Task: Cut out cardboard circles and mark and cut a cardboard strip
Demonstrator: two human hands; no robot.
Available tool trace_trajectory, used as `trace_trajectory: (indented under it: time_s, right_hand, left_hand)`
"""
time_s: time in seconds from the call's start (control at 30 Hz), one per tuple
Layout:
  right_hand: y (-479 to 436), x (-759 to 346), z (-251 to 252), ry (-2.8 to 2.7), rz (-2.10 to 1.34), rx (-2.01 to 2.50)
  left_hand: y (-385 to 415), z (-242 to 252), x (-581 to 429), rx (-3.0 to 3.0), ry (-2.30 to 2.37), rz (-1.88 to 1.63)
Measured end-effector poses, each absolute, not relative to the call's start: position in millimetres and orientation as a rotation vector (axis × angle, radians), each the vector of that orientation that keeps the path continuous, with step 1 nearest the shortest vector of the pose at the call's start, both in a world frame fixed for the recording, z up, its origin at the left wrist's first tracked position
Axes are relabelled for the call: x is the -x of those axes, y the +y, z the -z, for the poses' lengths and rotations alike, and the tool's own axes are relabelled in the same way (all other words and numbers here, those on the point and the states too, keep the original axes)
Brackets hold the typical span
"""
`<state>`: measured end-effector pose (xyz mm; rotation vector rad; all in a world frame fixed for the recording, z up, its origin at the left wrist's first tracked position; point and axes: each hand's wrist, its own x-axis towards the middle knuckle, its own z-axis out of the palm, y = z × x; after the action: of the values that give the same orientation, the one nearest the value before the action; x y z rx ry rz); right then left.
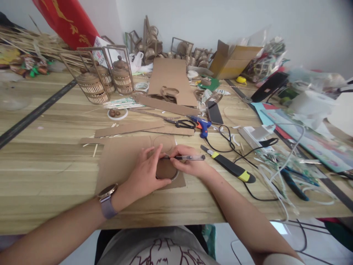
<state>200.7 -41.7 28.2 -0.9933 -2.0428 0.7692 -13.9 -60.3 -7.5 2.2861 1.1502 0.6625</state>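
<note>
A flat sheet of brown cardboard (121,162) lies on the wooden table (49,173) in front of me. On it rests a round ring-shaped object (166,170). My left hand (147,173) curls around the ring's left side and presses it onto the cardboard. My right hand (187,162) pinches a clear pen (187,157), held nearly level, with its tip at the ring's upper edge. A faint circle outline (163,142) shows on the cardboard just beyond the ring. I wear a watch (107,198) on my left wrist.
A yellow-black utility knife (228,167) lies right of my hand. Beyond are a blue glue gun (202,126), scissors (180,123), a phone (214,112), cardboard strips (129,129) and woven lantern models (96,79). Cables and pliers (292,182) clutter the right side.
</note>
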Motion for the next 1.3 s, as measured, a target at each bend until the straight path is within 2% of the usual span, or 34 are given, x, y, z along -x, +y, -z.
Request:
trace_trajectory:
  time_s: [0.33,0.93,1.1,1.3]
  right_hand:
    - [-43,-214,-45,-2.162,-0.589,0.965]
    - [-44,-207,-40,-2.355,-0.406,0.865]
    - [-48,-211,-49,-2.315,-0.469,0.902]
    - [-40,-224,-47,-1.996,-0.602,1.096]
  left_hand:
    - [-60,6,13,-2.258,1.175,-0.623]
    - [-60,6,12,-2.253,1.205,-0.612]
    - [-60,5,12,-2.244,1.2,-0.607]
    - [-61,2,12,-2.222,1.207,-0.588]
